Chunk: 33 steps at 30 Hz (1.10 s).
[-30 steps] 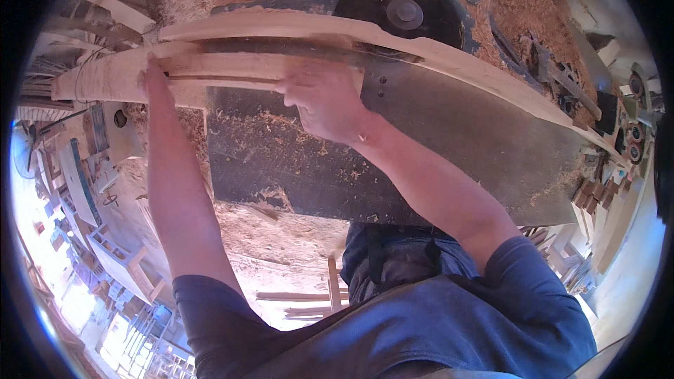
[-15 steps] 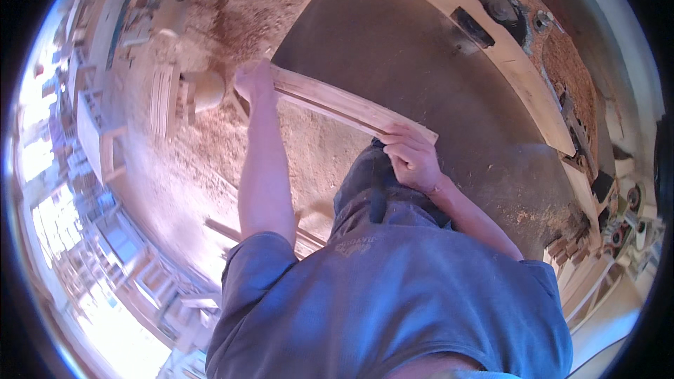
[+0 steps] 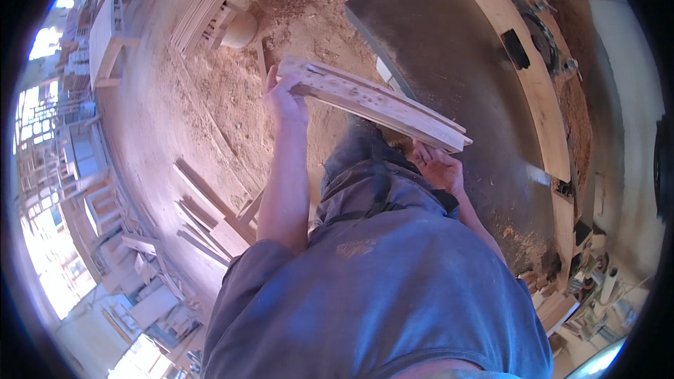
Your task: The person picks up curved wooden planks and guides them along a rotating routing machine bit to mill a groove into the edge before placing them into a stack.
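Observation:
A small stack of pale wooden boards lies across in front of me, tilted down toward its right end. The top face shows dark marks or holes, and narrow strips show along its edges. My left hand is closed around the stack's left end, its palm partly under the wood. Beneath the right end, my right hand grips the lower edge, with part of the fingers hidden by the boards. Beyond the stack's right half is a dark flat machine table, dusted with shavings.
A long wooden fence with a dark slot runs along the table's right side. Sawdust covers the floor. Stacked slats stand beside a round wooden piece. More boards lie at lower left, and offcuts at lower right.
The stack has tilted, showing more of its broad face, and its right end has shifted right and lower. My right hand has moved underneath. The view has turned, shifting the machine table rightward.

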Available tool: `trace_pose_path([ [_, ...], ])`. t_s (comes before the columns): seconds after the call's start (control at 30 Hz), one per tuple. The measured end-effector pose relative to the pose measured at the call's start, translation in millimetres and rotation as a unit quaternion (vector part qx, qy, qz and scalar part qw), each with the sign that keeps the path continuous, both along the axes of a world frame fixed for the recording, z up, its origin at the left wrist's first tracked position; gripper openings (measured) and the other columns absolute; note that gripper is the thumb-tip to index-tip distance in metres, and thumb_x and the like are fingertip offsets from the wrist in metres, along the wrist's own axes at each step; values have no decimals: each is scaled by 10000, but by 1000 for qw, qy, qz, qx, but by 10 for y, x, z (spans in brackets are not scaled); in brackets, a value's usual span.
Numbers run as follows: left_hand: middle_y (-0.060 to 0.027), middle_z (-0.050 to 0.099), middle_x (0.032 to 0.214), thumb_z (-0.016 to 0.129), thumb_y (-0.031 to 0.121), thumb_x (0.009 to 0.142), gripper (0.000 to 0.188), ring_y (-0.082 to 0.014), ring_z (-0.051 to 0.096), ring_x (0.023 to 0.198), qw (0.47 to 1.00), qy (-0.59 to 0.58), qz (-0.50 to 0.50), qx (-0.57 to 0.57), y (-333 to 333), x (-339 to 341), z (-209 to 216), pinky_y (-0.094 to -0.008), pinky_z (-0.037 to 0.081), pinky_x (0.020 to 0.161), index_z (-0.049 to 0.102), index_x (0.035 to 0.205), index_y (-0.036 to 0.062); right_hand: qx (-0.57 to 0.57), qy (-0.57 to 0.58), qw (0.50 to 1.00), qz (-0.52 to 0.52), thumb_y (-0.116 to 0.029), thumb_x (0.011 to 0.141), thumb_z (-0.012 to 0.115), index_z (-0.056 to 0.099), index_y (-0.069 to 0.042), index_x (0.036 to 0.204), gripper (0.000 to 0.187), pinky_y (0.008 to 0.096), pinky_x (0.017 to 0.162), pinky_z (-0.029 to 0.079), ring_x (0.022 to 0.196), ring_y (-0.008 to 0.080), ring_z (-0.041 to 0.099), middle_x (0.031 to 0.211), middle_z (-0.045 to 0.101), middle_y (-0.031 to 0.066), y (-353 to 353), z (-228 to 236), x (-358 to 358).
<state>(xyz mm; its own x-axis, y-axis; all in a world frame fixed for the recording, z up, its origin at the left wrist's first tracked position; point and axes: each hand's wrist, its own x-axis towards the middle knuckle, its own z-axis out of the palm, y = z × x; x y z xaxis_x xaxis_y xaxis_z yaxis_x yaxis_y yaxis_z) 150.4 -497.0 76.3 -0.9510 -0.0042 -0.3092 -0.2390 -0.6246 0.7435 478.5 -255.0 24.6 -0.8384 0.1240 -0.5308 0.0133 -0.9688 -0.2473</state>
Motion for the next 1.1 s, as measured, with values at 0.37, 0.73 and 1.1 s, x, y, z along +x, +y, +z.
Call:
trace_pose_path([
  [0.37, -153, 638, 1282, 663, -93, 759, 814, -277, 655, 1117, 990, -54, -126, 40, -833, -71, -8, -378, 543, 957, 371, 1515, -20, 35, 75, 990, -114, -96, 807, 736, 604, -54, 1285, 498, 534, 1170, 341, 1336, 335, 496, 1347, 608, 143, 2, 635, -1888],
  [0.73, -78, 695, 1105, 880, 108, 634, 726, -184, 663, 969, 944, -73, -234, -222, -1995, -496, 164, -313, 532, 863, 623, 1305, 5, 95, -42, 974, 200, 31, 726, 757, 595, -91, 1232, 545, 458, 1045, 471, 1105, 284, 636, 1144, 670, 63, -1664, 497, -4147],
  [1.1, -218, 686, 1184, 751, 235, 875, 779, -225, 675, 1050, 949, -225, 119, -186, -2794, -289, -666, -343, 522, 946, 393, 1461, -131, 196, -156, 907, 339, 6, 772, 757, 596, -25, 1228, 484, 464, 924, 570, 1046, 302, 665, 1132, 668, 102, -2817, 116, -5703],
])
